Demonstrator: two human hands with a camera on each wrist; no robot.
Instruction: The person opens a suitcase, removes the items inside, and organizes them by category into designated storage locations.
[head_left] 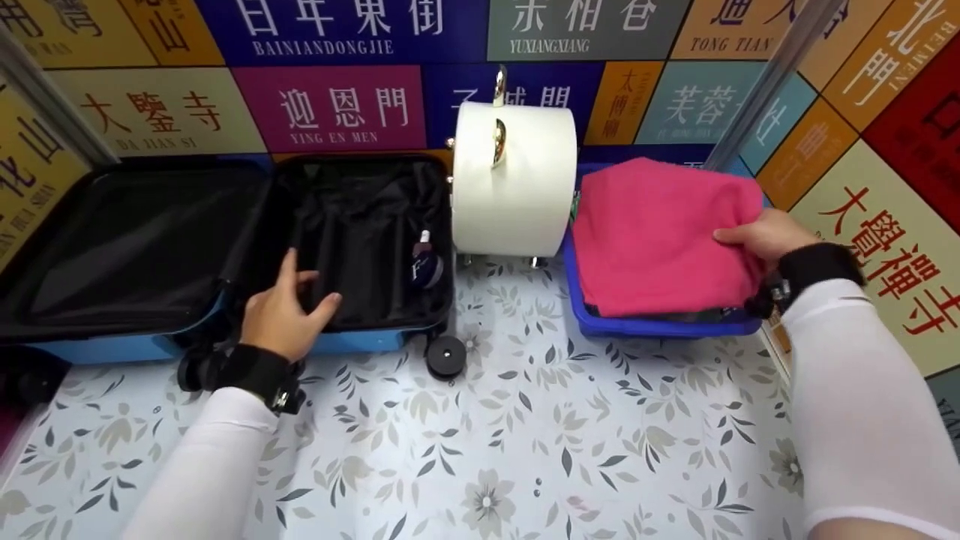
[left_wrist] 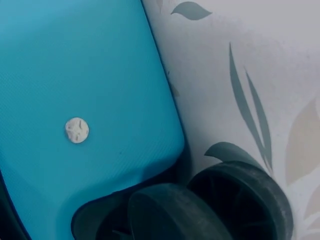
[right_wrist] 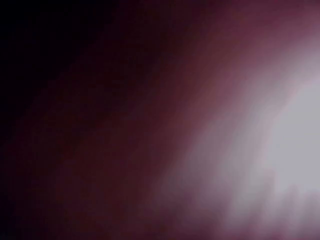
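At the right of the head view, my right hand (head_left: 776, 234) grips the right edge of a folded pink cloth (head_left: 667, 232), thumb on top and the other fingers hidden. The cloth lies over a blue bin (head_left: 667, 328), covering most of what is inside. My left hand (head_left: 281, 319) is held with fingers spread above the near edge of an open suitcase (head_left: 345, 255) and holds nothing. Inside the suitcase's right half lies a small dark bottle (head_left: 426, 268) with a white tip. The right wrist view is too dark and blurred to make out.
Between suitcase and bin stands a round white case (head_left: 514, 187) with gold handles. The suitcase's other half (head_left: 127, 247) lies open at the left. A black wheel (head_left: 446, 356) juts toward the patterned floor (head_left: 487, 450). The left wrist view shows the blue shell (left_wrist: 100, 65).
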